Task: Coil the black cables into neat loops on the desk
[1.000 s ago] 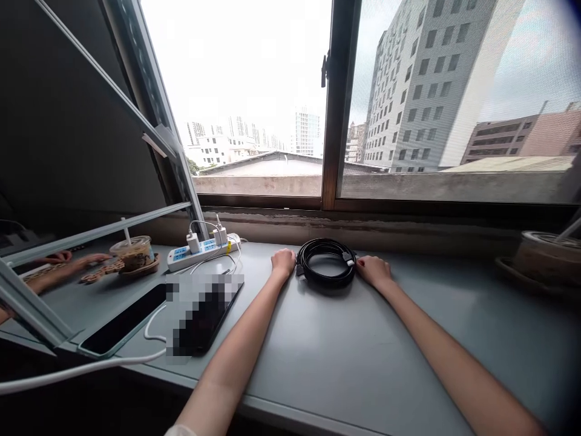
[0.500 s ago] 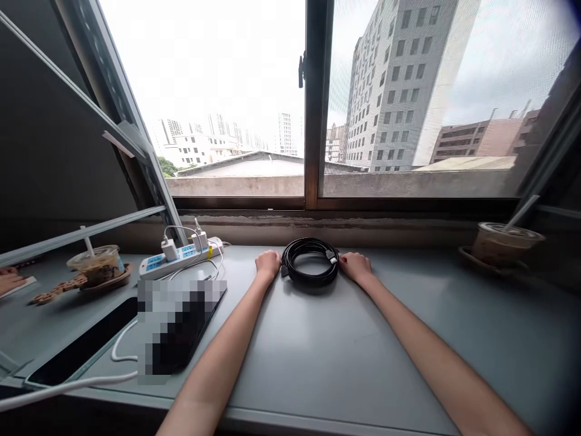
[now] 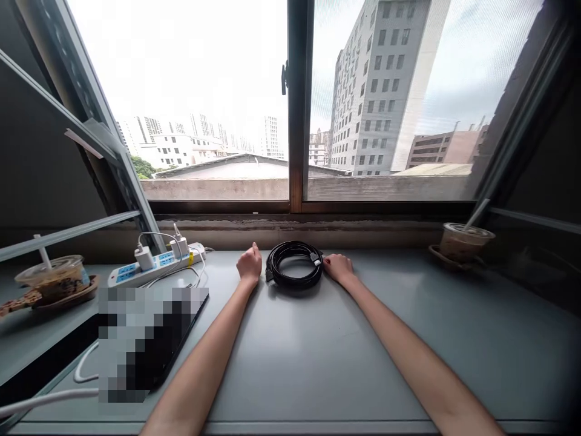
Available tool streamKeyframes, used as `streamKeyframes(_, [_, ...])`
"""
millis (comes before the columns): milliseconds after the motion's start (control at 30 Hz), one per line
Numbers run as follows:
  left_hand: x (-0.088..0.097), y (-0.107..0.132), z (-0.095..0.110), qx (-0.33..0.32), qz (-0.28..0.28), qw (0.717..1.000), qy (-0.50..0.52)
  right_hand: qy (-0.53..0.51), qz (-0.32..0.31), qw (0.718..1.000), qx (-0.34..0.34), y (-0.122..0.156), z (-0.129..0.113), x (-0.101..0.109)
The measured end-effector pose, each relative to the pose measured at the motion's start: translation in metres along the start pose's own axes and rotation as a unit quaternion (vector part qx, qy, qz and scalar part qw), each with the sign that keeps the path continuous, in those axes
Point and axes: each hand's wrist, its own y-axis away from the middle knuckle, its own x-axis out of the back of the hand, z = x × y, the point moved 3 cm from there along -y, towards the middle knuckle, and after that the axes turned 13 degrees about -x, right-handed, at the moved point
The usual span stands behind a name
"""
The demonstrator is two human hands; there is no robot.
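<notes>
"Black cable (image 3: 295,283), where's it at?"

"On the grey desk (image 3: 299,357), b/w both hands, by the window (image 3: 298,133). It's wound in a ring, lying flat."

"Which way's it long?"

"It's round, but from here it looks wider L to R than front to back. Its silver plug (image 3: 317,263) sits on the R rim & tips toward the person, a bit R. Can't tell where the dark plug (image 3: 269,276) on the L side aims."

"Hands?"

"L hand (image 3: 249,264): clenched in a fist, thumb out, just beside the ring. R hand (image 3: 339,267): curled up too, near the silver plug. Can't tell if it's touching."

"What else?"

"Plug strip (image 3: 157,265) w/ 2 white chargers (image 3: 144,258), past the L hand."
</notes>
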Motion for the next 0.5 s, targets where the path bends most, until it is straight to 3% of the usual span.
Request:
streamKeyframes(100, [0.020, 0.003, 0.008, -0.022, 0.083, 0.996, 0.013, -0.007, 0.000, 1.000, -0.001, 0.001, -0.001, 0.002])
streamKeyframes(233, [0.038, 0.017, 0.039, -0.139, 0.124, 0.982, 0.038, -0.016, 0.000, 1.000, -0.007, 0.001, -0.002, 0.004])
streamKeyframes(400, [0.029, 0.043, 0.085, -0.339, 0.029, 0.938, 0.063, -0.025, 0.000, 1.000, -0.012, 0.001, -0.003, 0.006])
streamKeyframes(500, [0.019, 0.052, 0.092, -0.378, -0.036, 0.923, 0.069, -0.031, -0.001, 0.999, -0.012, 0.001, -0.003, 0.007])
